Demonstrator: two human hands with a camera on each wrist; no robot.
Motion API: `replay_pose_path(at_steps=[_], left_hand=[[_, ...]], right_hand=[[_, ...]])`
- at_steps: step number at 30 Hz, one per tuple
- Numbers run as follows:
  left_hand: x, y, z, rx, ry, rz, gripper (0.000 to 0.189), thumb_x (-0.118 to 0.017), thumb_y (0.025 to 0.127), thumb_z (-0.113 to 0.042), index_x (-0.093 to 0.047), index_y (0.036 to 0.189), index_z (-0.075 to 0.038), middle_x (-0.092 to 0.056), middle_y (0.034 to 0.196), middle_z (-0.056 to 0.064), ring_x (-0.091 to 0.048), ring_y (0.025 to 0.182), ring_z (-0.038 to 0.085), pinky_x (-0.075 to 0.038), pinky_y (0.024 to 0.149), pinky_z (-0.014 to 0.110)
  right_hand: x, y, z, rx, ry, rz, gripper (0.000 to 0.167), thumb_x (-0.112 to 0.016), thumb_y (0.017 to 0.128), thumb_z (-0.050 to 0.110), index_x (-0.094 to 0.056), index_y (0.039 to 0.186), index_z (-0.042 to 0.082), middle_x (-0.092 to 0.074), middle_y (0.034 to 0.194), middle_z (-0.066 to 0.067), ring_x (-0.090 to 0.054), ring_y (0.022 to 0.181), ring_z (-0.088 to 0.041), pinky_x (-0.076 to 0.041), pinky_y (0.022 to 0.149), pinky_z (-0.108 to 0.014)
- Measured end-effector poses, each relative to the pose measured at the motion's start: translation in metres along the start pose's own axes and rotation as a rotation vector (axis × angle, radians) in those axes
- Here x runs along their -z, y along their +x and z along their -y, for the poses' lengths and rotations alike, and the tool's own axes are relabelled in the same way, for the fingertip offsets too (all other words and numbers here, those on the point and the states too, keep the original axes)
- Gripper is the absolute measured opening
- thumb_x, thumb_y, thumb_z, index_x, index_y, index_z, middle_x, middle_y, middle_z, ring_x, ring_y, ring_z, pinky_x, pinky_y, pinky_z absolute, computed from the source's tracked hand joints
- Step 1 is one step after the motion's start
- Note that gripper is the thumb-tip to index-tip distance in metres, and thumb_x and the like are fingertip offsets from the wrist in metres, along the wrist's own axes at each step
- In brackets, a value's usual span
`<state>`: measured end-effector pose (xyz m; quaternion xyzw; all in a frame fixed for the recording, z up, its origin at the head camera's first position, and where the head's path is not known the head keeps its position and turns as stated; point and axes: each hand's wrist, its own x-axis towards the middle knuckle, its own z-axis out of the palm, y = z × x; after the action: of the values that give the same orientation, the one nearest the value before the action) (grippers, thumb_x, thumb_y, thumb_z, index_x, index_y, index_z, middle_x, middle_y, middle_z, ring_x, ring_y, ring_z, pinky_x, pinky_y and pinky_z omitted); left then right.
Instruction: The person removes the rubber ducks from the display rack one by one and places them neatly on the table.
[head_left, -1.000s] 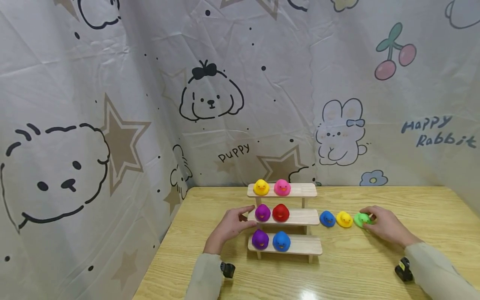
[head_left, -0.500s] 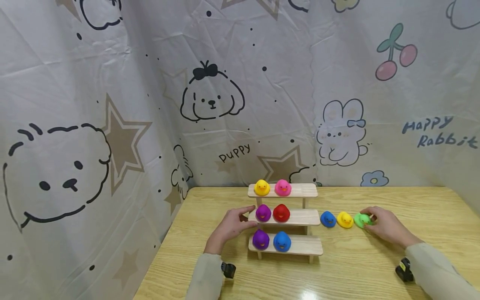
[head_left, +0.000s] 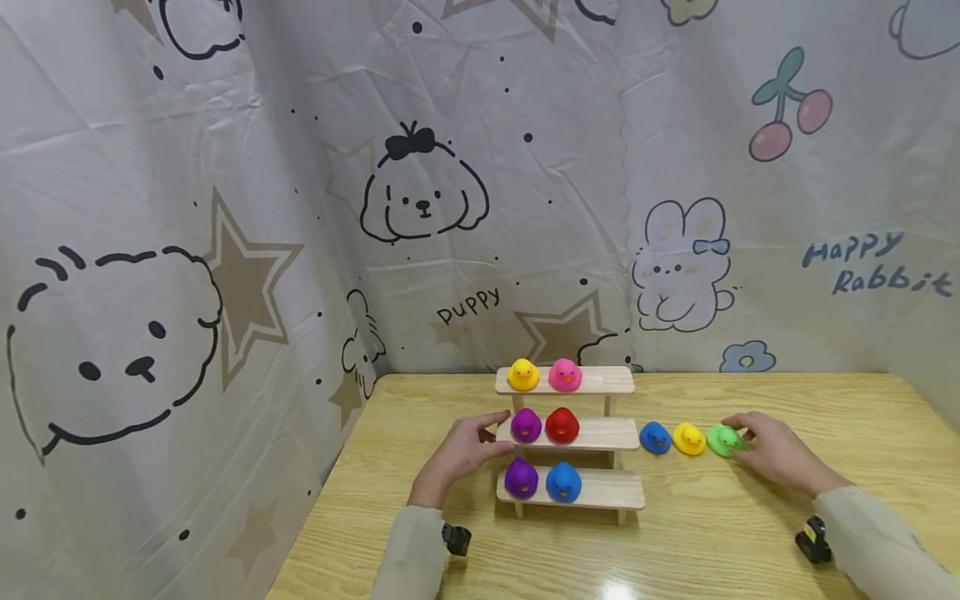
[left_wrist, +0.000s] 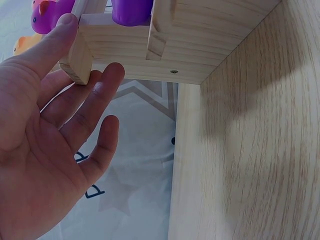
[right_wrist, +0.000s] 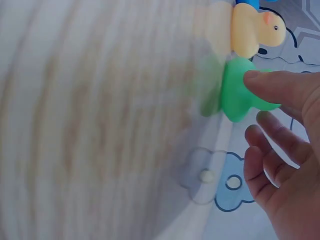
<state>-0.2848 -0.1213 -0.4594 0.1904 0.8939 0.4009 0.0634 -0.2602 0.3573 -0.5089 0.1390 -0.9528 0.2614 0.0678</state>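
Note:
A three-tier wooden display stand (head_left: 603,433) carries two rubber ducks on each shelf: yellow and pink on top, purple and red in the middle, purple and blue at the bottom. My left hand (head_left: 459,454) holds the left end of the middle shelf between thumb and fingers; the left wrist view shows the thumb against the shelf end (left_wrist: 77,57). Right of the stand, a blue duck (head_left: 656,438), a yellow duck (head_left: 689,439) and a green duck (head_left: 722,439) sit in a row. My right hand (head_left: 780,454) pinches the green duck, its index finger partly hidden behind it.
Everything stands on a wood-grain table (head_left: 697,533). A white curtain (head_left: 525,208) with cartoon prints hangs behind the table and along its left side. A small black camera (head_left: 456,539) is worn on the left wrist, another (head_left: 813,540) on the right.
The right thumb has shifted slightly on the green duck, and the right wrist has moved a little to the right. The left hand, stand and other ducks have not visibly moved.

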Motion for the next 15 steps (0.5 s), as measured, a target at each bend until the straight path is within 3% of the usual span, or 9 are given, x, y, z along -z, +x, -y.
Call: replay_pose_path(at_steps=[5,15], left_hand=[[0.000,0.000,0.000,0.006,0.007,0.001,0.058,-0.070,0.084,-0.038,-0.054,0.135,-0.017,-0.057,0.130,0.002,-0.056,0.088,0.015,-0.048,0.069,0.027],[0.001,-0.001,-0.003,0.022,0.010,0.000,0.057,-0.071,0.084,-0.037,-0.054,0.136,-0.018,-0.058,0.129,0.001,-0.056,0.088,0.016,-0.049,0.070,0.028]], right_hand=[[0.009,-0.004,0.007,0.009,-0.032,0.003,0.051,-0.075,0.073,0.002,-0.056,0.119,-0.008,-0.056,0.112,-0.027,-0.055,0.095,-0.043,-0.048,0.075,-0.055],[0.021,-0.003,0.036,0.070,-0.104,-0.030,0.047,-0.079,0.075,0.010,-0.060,0.115,-0.004,-0.060,0.108,-0.021,-0.057,0.093,-0.039,-0.048,0.074,-0.053]])
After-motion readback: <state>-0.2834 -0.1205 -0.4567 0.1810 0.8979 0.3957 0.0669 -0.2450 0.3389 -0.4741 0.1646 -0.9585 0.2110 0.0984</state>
